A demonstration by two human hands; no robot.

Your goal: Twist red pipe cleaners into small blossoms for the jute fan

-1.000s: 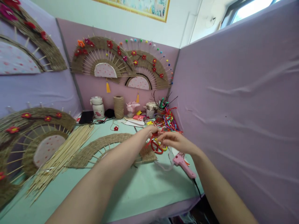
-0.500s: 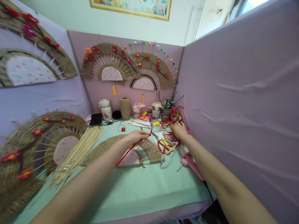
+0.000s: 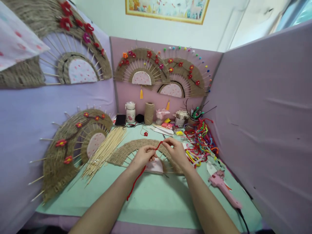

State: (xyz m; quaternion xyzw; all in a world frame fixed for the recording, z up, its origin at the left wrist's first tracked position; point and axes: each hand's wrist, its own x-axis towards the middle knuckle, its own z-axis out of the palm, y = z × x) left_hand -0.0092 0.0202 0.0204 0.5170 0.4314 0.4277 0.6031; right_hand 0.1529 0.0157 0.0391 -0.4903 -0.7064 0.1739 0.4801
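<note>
A length of red yarn (image 3: 136,184) runs between my two hands. My left hand (image 3: 145,156) is closed on it, and its long tail hangs down toward the front of the table. The short upper end is pinched between the thumb and fingers of my right hand (image 3: 173,149). Beneath both hands lies a twine-woven fan (image 3: 126,150) with thin stick ribs and a dotted pink half-round centre; my hands partly cover it. A small red flower (image 3: 145,134) rests behind the fan.
On the right are a heap of coloured yarn (image 3: 203,136) and a pink glue gun (image 3: 225,188) with its cord. Thin sticks (image 3: 104,151) lie at left. A white jar (image 3: 130,112), a twine spool (image 3: 149,113) and a pot of twigs (image 3: 192,122) line the back. Finished fans hang on the partitions.
My right hand has come from the yarn heap back to my left hand and now grips the red yarn's upper end. The view has turned left.
</note>
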